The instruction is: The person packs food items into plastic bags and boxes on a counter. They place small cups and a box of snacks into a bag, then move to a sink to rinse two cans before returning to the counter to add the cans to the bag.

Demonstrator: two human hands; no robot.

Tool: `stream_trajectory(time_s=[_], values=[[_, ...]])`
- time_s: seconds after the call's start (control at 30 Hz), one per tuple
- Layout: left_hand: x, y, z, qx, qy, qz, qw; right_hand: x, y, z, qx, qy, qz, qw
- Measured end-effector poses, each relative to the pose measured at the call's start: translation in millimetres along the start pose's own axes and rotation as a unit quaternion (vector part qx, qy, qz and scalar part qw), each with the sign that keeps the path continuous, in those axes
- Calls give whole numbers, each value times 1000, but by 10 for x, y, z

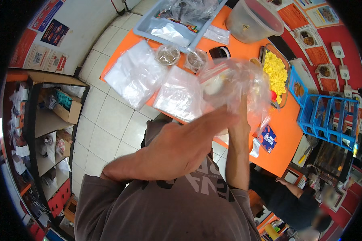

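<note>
A blurred clear plastic bag [217,81] with red stripes spreads above the orange table [289,150]. Plastic veils my right hand [242,95], which grips the bag; its fingers are mostly hidden. Inside or behind the film is a pale white shape that I cannot make out. My left hand [196,138] is close to the camera and reaches across my chest, its fingertips overlapping my right forearm. What those fingers hold is not visible. Beside the bag lie a stack of clear plastic bags [179,93] and a larger pile of plastic sheets or bags [135,72].
Two plastic-wrapped round tubs [167,54] and a black tape dispenser [219,52] sit behind the stacks. Farther back are a blue-grey tray [144,28] and a translucent bucket [244,27]. Yellow food [274,72] fills a glass dish at right, near a blue rack [328,117]. Another person [285,195] stands beyond.
</note>
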State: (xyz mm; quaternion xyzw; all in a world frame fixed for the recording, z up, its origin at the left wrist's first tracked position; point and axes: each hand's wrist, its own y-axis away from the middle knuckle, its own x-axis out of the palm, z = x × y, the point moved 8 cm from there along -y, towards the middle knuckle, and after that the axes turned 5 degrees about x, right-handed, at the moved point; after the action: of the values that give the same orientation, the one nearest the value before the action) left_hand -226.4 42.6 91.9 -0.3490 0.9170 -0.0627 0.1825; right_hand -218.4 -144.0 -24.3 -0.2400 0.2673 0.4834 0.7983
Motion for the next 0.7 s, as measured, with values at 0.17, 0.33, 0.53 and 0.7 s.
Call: stream_trajectory(time_s=[0.17,0.33,0.53,0.7], values=[[-217,-301,57,48,-80,-131,987,708,200,-40,-99,379,253,884],[-426,-266,261,-21,-12,-176,984,1077,417,-452,-104,451,401,790],[-244,-138,575,-113,31,-122,986,1487,361,-756,-50,350,430,831],[-372,-42,852,-173,24,-90,981,1412,473,-213,-183,393,335,837]])
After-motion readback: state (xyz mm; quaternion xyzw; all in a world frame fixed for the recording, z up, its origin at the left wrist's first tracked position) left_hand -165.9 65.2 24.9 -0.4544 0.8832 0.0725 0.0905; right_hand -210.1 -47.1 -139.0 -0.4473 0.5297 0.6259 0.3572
